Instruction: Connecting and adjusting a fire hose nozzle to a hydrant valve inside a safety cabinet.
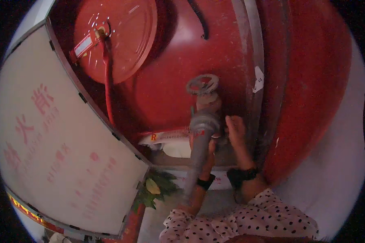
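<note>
In the red fire-hose cabinet, a hydrant valve with a round handwheel (202, 84) stands in the middle. A grey fire-hose nozzle (197, 158) with a wide collar lies in front of the valve, its narrow end pointing down toward me. My left hand (211, 148) is around the nozzle from behind, just below the collar; most of its fingers are hidden. Whether the nozzle is joined to the valve cannot be told. To the right of the collar, my right hand (236, 129) is raised with nothing visible in it, near the cabinet's right side.
A red hose reel (121, 45) with a red hose (108, 91) fills the upper left. The white cabinet door (67, 145), bearing red writing, swings out at left. A white printed packet (167, 136) lies on the cabinet floor. Green leaves (158, 185) poke up by the door's lower corner.
</note>
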Motion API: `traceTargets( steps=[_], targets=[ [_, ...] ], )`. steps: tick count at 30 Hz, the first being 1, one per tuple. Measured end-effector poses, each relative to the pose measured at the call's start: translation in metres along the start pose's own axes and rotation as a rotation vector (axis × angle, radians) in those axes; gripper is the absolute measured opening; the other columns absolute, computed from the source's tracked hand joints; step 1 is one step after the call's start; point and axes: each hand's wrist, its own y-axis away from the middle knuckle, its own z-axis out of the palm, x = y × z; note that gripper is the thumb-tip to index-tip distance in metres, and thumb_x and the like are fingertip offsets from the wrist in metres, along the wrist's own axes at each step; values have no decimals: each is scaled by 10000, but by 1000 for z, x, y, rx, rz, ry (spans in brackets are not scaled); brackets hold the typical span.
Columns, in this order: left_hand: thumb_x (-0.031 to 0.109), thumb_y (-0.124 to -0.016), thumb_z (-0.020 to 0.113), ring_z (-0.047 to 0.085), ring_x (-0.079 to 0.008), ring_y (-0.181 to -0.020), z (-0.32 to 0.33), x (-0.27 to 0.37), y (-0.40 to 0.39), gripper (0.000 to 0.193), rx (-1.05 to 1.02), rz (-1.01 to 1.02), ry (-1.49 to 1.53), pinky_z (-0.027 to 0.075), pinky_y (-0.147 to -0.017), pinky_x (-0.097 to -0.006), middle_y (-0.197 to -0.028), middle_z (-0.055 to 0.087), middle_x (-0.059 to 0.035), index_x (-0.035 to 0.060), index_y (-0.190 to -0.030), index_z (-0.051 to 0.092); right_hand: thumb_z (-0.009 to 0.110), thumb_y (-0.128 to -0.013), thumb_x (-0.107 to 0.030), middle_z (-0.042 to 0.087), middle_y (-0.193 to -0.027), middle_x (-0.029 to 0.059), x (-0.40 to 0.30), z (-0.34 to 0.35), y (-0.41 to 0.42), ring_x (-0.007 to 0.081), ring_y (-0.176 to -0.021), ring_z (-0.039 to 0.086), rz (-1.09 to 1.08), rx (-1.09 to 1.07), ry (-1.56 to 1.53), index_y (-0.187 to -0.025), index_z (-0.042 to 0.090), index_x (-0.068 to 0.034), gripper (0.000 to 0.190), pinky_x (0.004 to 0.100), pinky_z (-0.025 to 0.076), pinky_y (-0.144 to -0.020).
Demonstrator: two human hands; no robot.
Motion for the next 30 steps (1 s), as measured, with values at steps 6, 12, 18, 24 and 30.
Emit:
traceTargets(
  steps=[6,12,18,24,30],
  targets=[
    [167,-796,633,407,-239,-1143,-3,-34,5,667,-65,-49,58,332,-986,-370,-1256,393,-127,26,-1327,254,509,-828,-507,458,-1208,195,11,29,-31,318,-1024,502,-151,-187,22,-1311,320,-62,684,399,483,-747],
    [215,-817,587,529,-253,-1013,-5,-29,-2,556,-51,-60,281,460,-846,-357,-1161,499,-120,54,-1293,347,436,-853,-526,400,-1280,186,-13,38,-16,376,-1094,452,-71,-211,2,-1348,287,-129,652,480,486,-732],
    [276,-920,416,565,-219,-954,-52,-12,-2,455,-197,-583,792,495,-796,-324,-1136,534,-122,76,-1321,338,393,-900,-424,461,-1263,189,-36,45,1,281,-1183,424,-165,-99,28,-1242,431,31,571,350,309,-993],
    [433,-904,413,579,-206,-783,-42,18,-16,492,-388,-1008,1285,507,-639,-303,-1031,558,-140,68,-1233,411,447,-870,-465,350,-1343,214,-13,36,-21,346,-1240,344,-171,-180,91,-1313,338,-14,641,393,276,-1025],
    [457,-891,423,568,-208,-740,-61,-4,-39,513,-513,-1111,1477,506,-592,-311,-985,551,-162,38,-1187,418,454,-898,-366,395,-1313,146,-35,42,-19,275,-1177,407,-77,-362,28,-1286,373,-22,525,380,377,-945]
  ],
)
